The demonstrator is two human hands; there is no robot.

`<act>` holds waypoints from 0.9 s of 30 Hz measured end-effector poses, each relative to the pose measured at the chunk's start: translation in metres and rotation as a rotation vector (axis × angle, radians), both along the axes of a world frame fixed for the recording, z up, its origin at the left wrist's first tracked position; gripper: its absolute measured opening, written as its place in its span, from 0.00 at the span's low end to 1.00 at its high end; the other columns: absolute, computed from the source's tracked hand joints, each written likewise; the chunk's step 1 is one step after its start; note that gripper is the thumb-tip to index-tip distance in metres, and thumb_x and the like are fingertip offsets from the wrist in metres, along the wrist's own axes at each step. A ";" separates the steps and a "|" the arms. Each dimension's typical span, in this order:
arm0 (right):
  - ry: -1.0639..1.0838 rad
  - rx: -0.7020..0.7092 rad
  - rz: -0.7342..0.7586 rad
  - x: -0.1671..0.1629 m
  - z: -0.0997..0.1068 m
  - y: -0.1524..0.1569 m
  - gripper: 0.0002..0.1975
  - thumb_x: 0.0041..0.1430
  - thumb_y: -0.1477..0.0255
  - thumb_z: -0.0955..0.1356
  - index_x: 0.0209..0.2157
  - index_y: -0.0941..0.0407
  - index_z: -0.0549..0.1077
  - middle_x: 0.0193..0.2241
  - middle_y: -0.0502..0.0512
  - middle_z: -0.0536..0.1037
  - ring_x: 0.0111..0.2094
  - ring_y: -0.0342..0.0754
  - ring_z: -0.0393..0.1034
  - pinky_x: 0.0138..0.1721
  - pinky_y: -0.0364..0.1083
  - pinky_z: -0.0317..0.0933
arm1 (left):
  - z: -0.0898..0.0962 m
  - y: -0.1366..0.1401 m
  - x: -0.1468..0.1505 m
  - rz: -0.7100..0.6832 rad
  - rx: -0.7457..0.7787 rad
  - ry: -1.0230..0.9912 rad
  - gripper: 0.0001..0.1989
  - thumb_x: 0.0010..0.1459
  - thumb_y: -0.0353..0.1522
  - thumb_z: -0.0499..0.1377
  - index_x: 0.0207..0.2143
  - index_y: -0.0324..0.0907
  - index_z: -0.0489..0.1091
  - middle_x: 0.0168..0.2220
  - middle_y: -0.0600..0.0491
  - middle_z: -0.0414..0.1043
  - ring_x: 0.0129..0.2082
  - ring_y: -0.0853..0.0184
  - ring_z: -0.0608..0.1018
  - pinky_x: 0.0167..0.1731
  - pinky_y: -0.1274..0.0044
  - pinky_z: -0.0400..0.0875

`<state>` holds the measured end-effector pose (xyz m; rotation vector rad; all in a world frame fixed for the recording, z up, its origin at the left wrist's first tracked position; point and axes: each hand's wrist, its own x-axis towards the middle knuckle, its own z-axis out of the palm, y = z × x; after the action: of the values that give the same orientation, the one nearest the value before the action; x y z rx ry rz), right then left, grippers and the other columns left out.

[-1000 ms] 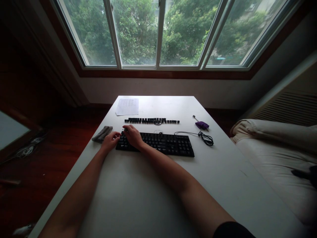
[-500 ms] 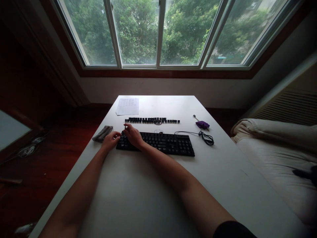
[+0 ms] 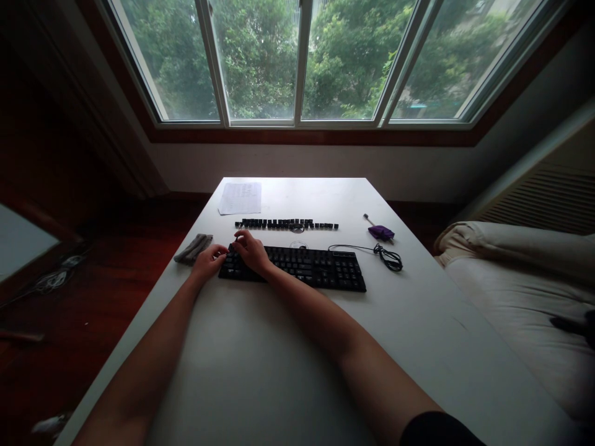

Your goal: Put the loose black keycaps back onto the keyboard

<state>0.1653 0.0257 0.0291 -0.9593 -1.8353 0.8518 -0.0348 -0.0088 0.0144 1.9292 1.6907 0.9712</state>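
Observation:
A black full-size keyboard (image 3: pixel 297 266) lies on the white table in front of me. My left hand (image 3: pixel 210 260) is at its left end, with thumb and fingertips closed on the keyboard's edge. Over the keyboard's upper left corner my right hand (image 3: pixel 250 251) is bent, thumb and fingers pinched round something thin and dark, too small to make out. Beyond the keyboard stands a row of loose black keycaps (image 3: pixel 279 223). Just left of my left hand lies a grey folded cloth (image 3: pixel 194 248). My right hand hides some of the left-side keys.
Printed paper sheets (image 3: pixel 240 198) lie at the table's (image 3: pixel 288 359) far left. At the right are a coiled black cable (image 3: pixel 388 259), a purple bundle (image 3: pixel 381 233) and a small brush (image 3: pixel 369 220). Round clear items (image 3: pixel 297 244) sit behind the keyboard. A padded seat (image 3: pixel 506 272) stands at right.
My right fingertips have shifted slightly, and the thin dark thing at them now leans instead of standing upright. My left hand stays at the keyboard's edge. The view has moved very slightly.

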 end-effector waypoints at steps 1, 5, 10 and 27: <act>-0.014 -0.004 -0.002 0.000 0.001 -0.001 0.13 0.65 0.63 0.66 0.51 0.49 0.68 0.38 0.49 0.81 0.37 0.47 0.76 0.43 0.46 0.65 | 0.000 0.000 0.000 0.001 -0.002 0.000 0.14 0.56 0.38 0.57 0.40 0.42 0.75 0.35 0.53 0.76 0.30 0.66 0.74 0.32 0.75 0.68; -0.055 -0.025 -0.010 0.001 0.005 -0.003 0.13 0.65 0.64 0.66 0.50 0.49 0.68 0.39 0.49 0.82 0.39 0.47 0.76 0.44 0.46 0.65 | 0.000 -0.001 0.000 0.013 -0.010 0.006 0.15 0.55 0.39 0.58 0.41 0.42 0.75 0.34 0.53 0.76 0.30 0.66 0.74 0.30 0.75 0.68; -0.058 -0.026 0.008 0.001 0.005 -0.001 0.12 0.65 0.63 0.66 0.49 0.49 0.68 0.37 0.48 0.82 0.37 0.46 0.76 0.42 0.45 0.64 | -0.002 0.000 -0.001 0.011 -0.009 -0.004 0.15 0.56 0.39 0.58 0.42 0.42 0.75 0.33 0.53 0.76 0.29 0.66 0.74 0.30 0.76 0.68; -0.112 -0.153 -0.023 -0.009 -0.005 0.021 0.08 0.65 0.65 0.66 0.44 0.51 0.66 0.31 0.47 0.82 0.35 0.46 0.76 0.40 0.45 0.64 | -0.004 0.001 -0.001 0.006 0.004 0.015 0.14 0.56 0.39 0.57 0.41 0.42 0.76 0.35 0.52 0.77 0.31 0.65 0.74 0.32 0.75 0.68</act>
<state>0.1559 0.0465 0.0245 -1.1423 -1.8705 0.9517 -0.0362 -0.0080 0.0101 1.9396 1.7049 0.9660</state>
